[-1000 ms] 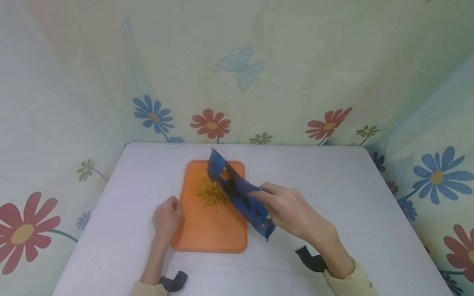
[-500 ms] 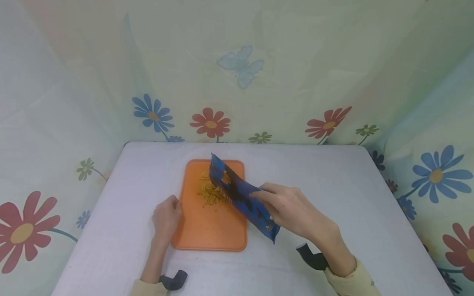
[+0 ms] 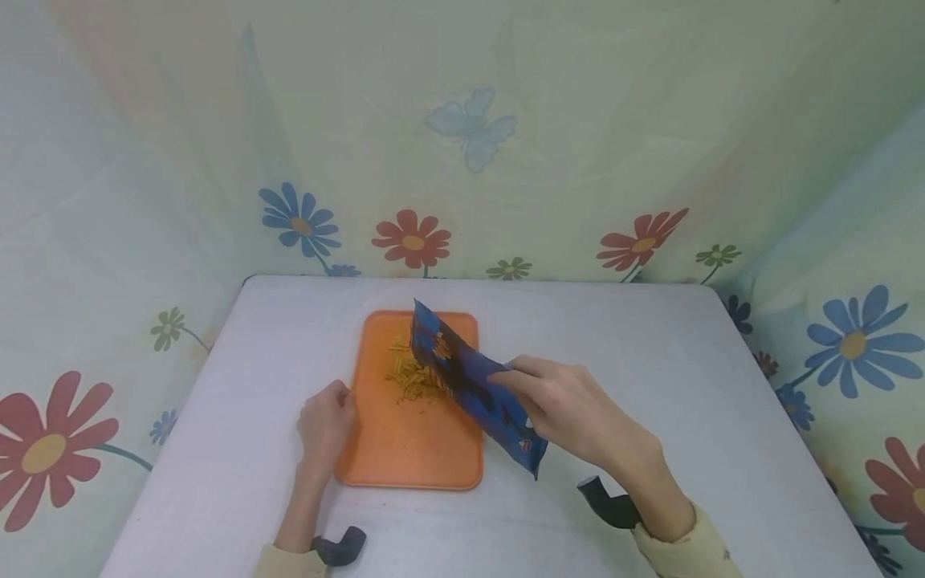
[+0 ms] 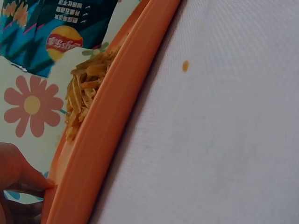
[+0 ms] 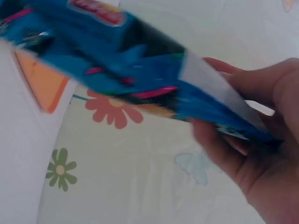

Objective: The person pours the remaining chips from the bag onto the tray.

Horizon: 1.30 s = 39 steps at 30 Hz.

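An orange tray (image 3: 405,457) lies on the white table (image 3: 650,385), with a pile of yellow snack sticks (image 3: 413,377) on its far half. My right hand (image 3: 560,405) grips a blue snack bag (image 3: 470,381), tilted with its mouth down over the pile. The bag (image 5: 140,70) fills the right wrist view, fingers (image 5: 219,144) curled round it. My left hand (image 3: 327,421) holds the tray's left rim. In the left wrist view the rim (image 4: 107,135), the sticks (image 4: 84,93) and the bag (image 4: 60,28) show, with the left hand's fingers (image 4: 18,177) pinching the rim.
Flowered cloth walls (image 3: 462,160) close in the table at the back and both sides. A small crumb (image 4: 185,66) lies on the table beside the tray. Bare tabletop stretches to the right of the tray.
The bag's lower end has shifted slightly right and down in my right hand. The left hand and tray have not moved.
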Each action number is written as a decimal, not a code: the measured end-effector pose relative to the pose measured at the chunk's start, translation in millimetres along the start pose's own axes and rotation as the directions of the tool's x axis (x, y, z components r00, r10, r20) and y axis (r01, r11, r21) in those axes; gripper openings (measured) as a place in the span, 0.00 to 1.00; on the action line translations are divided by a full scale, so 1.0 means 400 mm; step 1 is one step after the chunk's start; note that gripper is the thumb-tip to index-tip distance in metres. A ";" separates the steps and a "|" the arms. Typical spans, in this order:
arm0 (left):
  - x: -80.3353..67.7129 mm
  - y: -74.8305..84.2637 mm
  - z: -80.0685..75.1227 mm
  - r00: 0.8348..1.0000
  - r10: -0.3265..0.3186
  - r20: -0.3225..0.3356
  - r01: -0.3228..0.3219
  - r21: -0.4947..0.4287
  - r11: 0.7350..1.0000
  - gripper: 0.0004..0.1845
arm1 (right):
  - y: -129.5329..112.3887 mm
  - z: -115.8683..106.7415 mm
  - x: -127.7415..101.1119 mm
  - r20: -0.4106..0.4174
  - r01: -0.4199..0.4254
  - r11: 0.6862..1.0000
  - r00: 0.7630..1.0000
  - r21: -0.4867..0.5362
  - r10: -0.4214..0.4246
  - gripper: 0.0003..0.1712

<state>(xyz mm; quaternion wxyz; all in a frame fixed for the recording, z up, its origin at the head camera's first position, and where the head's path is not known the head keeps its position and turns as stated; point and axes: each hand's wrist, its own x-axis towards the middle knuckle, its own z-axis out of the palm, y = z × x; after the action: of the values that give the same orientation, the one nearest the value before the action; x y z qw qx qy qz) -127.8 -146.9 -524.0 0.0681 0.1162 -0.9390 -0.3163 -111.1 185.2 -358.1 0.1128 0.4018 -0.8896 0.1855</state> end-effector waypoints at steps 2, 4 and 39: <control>0.000 0.000 0.000 1.000 0.001 0.005 -0.001 -0.001 1.000 0.08 | 0.000 0.001 -0.002 -0.008 0.001 1.000 1.000 0.002 -0.001 0.20; -0.001 0.000 -0.001 1.000 0.003 0.006 -0.003 -0.002 1.000 0.08 | 0.001 0.003 -0.005 -0.023 0.002 1.000 1.000 0.005 -0.002 0.21; -0.009 0.008 -0.006 1.000 -0.010 0.009 0.010 -0.039 0.999 0.09 | -0.001 0.063 -0.082 -0.224 -0.168 0.985 0.960 0.021 0.169 0.21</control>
<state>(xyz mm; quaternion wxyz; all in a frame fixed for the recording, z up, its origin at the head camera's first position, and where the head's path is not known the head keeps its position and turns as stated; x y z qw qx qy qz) -124.4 -145.0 -520.3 0.0646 0.1181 -0.9323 -0.3356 -90.5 196.4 -392.4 0.1962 0.3011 -0.9019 0.2396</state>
